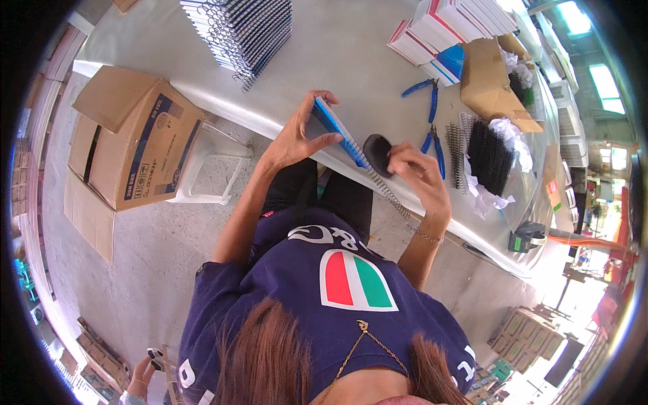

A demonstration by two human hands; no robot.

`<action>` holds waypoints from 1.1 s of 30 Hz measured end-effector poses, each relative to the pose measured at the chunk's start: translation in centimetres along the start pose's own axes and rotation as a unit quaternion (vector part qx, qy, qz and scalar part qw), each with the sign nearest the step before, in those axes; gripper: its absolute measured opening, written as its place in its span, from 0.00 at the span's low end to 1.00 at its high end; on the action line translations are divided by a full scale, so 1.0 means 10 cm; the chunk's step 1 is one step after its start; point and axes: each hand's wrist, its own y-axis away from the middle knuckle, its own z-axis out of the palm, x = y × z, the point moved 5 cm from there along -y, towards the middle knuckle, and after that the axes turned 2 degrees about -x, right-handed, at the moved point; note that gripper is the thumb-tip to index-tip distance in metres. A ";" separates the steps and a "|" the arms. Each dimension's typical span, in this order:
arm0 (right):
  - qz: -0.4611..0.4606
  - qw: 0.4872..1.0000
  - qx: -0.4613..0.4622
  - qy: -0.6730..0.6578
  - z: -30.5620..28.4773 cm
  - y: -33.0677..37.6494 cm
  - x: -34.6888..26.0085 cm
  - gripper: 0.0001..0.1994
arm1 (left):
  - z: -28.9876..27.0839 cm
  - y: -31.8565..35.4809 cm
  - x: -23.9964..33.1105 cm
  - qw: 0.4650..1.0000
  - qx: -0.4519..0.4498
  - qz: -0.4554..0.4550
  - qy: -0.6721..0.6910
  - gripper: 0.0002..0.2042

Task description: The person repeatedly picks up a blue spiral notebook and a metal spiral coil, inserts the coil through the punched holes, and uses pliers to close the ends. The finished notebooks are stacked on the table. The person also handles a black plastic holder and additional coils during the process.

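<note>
Holding a flat blue notebook [332, 123], wire spiral [386, 190] trailing loose.

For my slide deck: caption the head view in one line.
Left hand holds a blue notebook on edge while the right hand feeds a wire coil along it, pliers nearby.

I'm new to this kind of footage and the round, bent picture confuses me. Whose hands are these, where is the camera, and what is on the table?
The single picture comes from a fisheye camera on a person's head, looking down. The left hand holds a blue notebook on edge; the right hand presses a black round pad where a wire spiral sticks out. On the white table lie blue pliers, black wire spirals, a stack of spiral-bound notebooks and a brown paper bag. A cardboard box stands on the floor.
</note>
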 end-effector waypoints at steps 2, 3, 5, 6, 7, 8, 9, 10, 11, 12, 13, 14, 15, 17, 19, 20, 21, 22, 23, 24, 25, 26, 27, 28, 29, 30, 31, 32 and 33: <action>0.001 0.999 0.023 0.034 0.00 -0.01 0.04 0.06 | 0.00 0.01 0.00 1.000 -0.003 -0.002 0.008 0.32; -0.016 1.000 0.015 0.001 0.00 0.00 0.02 0.06 | 0.01 0.01 0.00 1.000 -0.003 0.001 0.016 0.31; -0.063 0.994 -0.006 -0.086 -0.02 0.01 0.04 0.06 | 0.03 0.00 0.00 1.000 0.000 0.006 0.026 0.30; -0.092 0.986 -0.018 -0.141 -0.03 -0.01 0.06 0.07 | 0.03 -0.01 0.00 1.000 0.000 0.008 0.029 0.30; -0.121 0.973 -0.029 -0.195 -0.03 -0.02 0.06 0.07 | 0.03 -0.01 0.00 0.999 0.000 0.010 0.031 0.29; -0.097 0.986 -0.012 -0.138 -0.04 -0.01 0.07 0.08 | 0.02 -0.01 0.00 1.000 -0.008 0.001 0.030 0.28; -0.072 0.994 0.006 -0.080 -0.01 -0.02 -0.01 0.10 | 0.01 -0.01 0.01 0.999 -0.015 -0.007 0.028 0.28; -0.047 0.998 0.023 -0.021 0.01 -0.03 -0.05 0.11 | 0.01 0.00 0.00 0.999 -0.022 -0.016 0.027 0.27; -0.115 0.973 -0.013 -0.198 -0.03 -0.01 0.13 0.11 | 0.01 0.01 0.00 0.999 -0.021 -0.013 0.034 0.26; -0.077 0.987 0.006 -0.138 -0.01 -0.04 0.10 0.11 | 0.01 0.00 -0.01 0.999 -0.018 -0.008 0.038 0.26; -0.035 0.996 0.023 -0.077 0.03 -0.05 0.01 0.11 | 0.01 0.01 -0.02 0.999 -0.015 -0.005 0.043 0.26; 0.006 0.999 0.041 -0.015 0.04 -0.05 -0.02 0.11 | 0.03 0.01 -0.04 0.999 -0.016 -0.008 0.049 0.25; -0.109 0.986 0.003 -0.123 0.05 -0.09 -0.07 0.09 | 0.04 -0.01 -0.05 0.998 -0.019 -0.010 0.056 0.24; -0.032 0.999 0.039 -0.012 0.01 -0.05 -0.02 0.09 | 0.06 -0.03 -0.07 0.998 -0.017 -0.009 0.064 0.23; -0.087 0.993 0.022 -0.076 -0.02 -0.06 0.00 0.06 | 0.07 -0.02 -0.08 0.998 -0.010 -0.007 0.063 0.23; -0.054 0.997 0.030 -0.041 -0.01 -0.06 0.03 0.06 | 0.06 -0.01 -0.08 0.998 -0.013 -0.009 0.054 0.23; -0.022 0.999 0.039 -0.006 0.01 -0.06 0.02 0.06 | 0.06 0.00 -0.05 0.999 -0.016 -0.010 0.047 0.24; 0.011 0.998 0.048 0.030 0.01 -0.06 0.03 0.07 | 0.06 0.00 -0.04 0.999 -0.019 -0.011 0.039 0.24; -0.049 0.998 0.024 -0.025 -0.01 -0.07 0.05 0.05 | 0.07 0.00 -0.04 0.999 -0.026 -0.008 0.047 0.24; -0.030 0.999 0.029 -0.018 0.00 -0.07 0.06 0.05 | 0.07 -0.01 -0.03 0.998 -0.031 -0.005 0.055 0.24; -0.010 0.999 0.033 -0.011 0.02 -0.07 0.06 0.05 | 0.07 -0.02 -0.03 0.997 -0.036 -0.002 0.063 0.23; 0.010 0.999 0.037 -0.004 0.03 -0.07 0.07 0.05 | 0.07 -0.03 -0.03 0.997 -0.037 0.006 0.072 0.23; -0.048 0.999 0.026 -0.003 0.03 -0.09 0.05 0.05 | 0.07 -0.03 -0.04 0.996 -0.039 0.012 0.080 0.23; -0.045 0.999 0.027 -0.008 0.04 -0.08 0.06 0.05 | 0.06 -0.03 -0.04 0.995 -0.042 0.018 0.088 0.22; -0.043 0.999 0.028 -0.012 0.05 -0.07 0.05 0.05 | 0.05 -0.02 -0.05 0.995 -0.049 0.013 0.082 0.22; -0.039 0.999 0.029 -0.015 0.06 -0.06 0.04 0.05 | 0.05 -0.02 -0.03 0.995 -0.056 0.008 0.079 0.21; -0.049 0.999 0.020 -0.007 0.05 -0.07 0.05 0.06 | 0.05 -0.02 -0.03 0.995 -0.063 0.003 0.076 0.21; -0.042 0.999 0.020 -0.026 0.06 -0.07 0.03 0.06 | 0.05 -0.01 -0.04 0.995 -0.063 0.002 0.076 0.21; -0.038 0.998 0.020 -0.046 0.08 -0.07 0.01 0.06 | 0.05 -0.01 -0.04 0.995 -0.062 0.003 0.074 0.21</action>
